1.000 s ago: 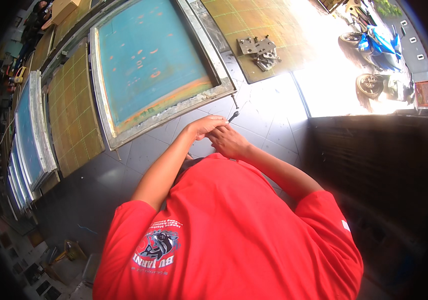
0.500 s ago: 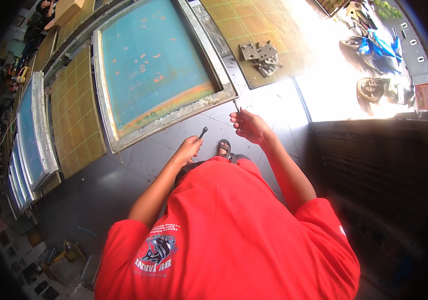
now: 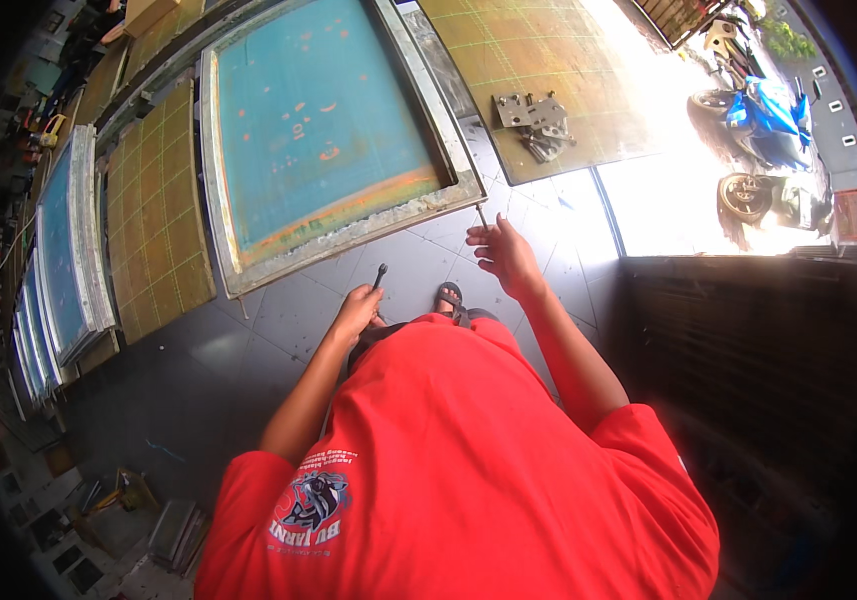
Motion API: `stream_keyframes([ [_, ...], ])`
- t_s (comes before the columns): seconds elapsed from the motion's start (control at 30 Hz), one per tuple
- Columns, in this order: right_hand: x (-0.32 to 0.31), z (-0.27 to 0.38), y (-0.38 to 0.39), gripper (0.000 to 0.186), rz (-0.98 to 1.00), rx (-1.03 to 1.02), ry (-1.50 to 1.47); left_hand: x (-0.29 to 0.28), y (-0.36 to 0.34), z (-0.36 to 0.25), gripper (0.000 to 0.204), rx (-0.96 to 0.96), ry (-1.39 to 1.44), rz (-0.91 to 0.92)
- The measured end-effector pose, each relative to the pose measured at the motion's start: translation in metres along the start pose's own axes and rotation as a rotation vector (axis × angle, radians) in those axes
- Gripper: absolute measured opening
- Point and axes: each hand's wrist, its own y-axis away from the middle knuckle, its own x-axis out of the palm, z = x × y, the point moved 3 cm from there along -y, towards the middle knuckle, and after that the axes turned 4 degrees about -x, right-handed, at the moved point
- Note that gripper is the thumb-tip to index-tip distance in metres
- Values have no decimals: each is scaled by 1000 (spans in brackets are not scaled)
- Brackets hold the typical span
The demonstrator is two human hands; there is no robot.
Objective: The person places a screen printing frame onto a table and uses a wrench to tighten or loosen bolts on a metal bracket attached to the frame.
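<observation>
Held in my left hand [image 3: 357,308], a small dark wrench [image 3: 380,276] points upward. My right hand [image 3: 499,250] is at the corner of a large screen-printing frame [image 3: 349,229], with thumb and finger pinched on a thin bolt [image 3: 482,214] hanging beneath it and the other fingers loosely spread. The frame has an aluminium border around blue mesh [image 3: 304,130] with pale orange patches.
Gridded boards [image 3: 154,200] and stacked screens [image 3: 67,260] stand to the left. A gridded platen [image 3: 589,40] bears metal brackets [image 3: 534,115]. Motorcycles [image 3: 759,125] are outside on the bright right. My sandalled foot [image 3: 449,297] rests on grey tiles [image 3: 339,280] below.
My hands were together around the wrench and have separated. My right hand has moved up and right to the bolt; my left keeps the wrench, moved leftward and down, then slightly up.
</observation>
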Motion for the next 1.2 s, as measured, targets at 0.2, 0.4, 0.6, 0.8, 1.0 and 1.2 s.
stream_keyframes([
  [0.2,-15,-8,-14,19,116,8,-182,0,1,0,26,16,-30,-23],
  [0.4,-16,2,-14,24,-32,-193,251,-1,7,3,21,-19,-123,-48],
  [0.6,-5,14,-5,23,-132,-266,640,-13,7,16,26,197,-412,-144],
  [0.8,-11,2,1,23,228,49,-90,-77,2,101,36,-31,-987,-498],
  [1.0,-17,-9,-11,22,251,114,-190,-77,1,184,33,-96,-436,-239],
  [1.2,-23,3,-13,19,239,0,26,-72,-8,186,32,19,-469,-376],
])
